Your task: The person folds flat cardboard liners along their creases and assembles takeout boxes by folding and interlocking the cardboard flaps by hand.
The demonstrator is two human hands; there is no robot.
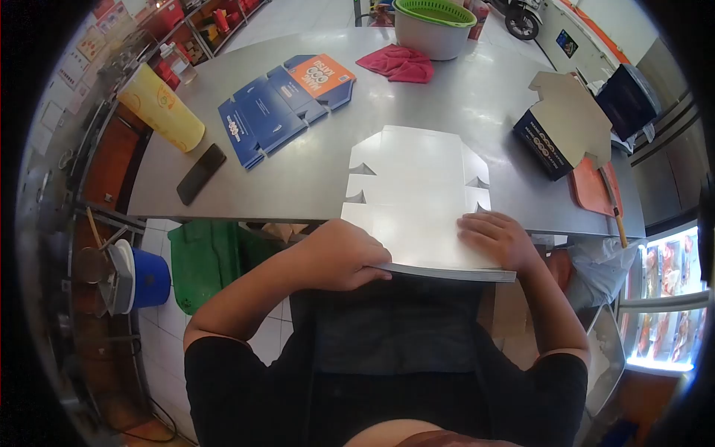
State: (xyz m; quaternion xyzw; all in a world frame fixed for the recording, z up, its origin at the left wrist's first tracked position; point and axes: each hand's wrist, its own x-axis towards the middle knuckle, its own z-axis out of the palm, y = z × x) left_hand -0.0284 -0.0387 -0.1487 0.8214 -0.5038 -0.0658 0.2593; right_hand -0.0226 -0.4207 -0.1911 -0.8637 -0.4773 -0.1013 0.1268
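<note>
A stack of flat, unfolded cardboard boxes (410, 179), white side up, lies before me with its near edge jutting past the table edge. My left hand (344, 257) is closed on the near left corner of the stack, thumb along its edge. On the right side of the stack rests my right hand (495, 238), fingers stretched over the top sheet and slightly blurred. Farther left is another pile of flat boxes (279, 108), printed side up in blue and orange. A folded dark blue box (547, 141) with its brown lid raised stands at the right.
On the steel table (298, 182) are a phone (201, 174), a yellow cup-like roll (164, 108), a clear bottle (177, 63), a pink cloth (398, 63), a white tub with a green basket (432, 33) and an orange board (596, 190). A green bin (205, 261) stands below.
</note>
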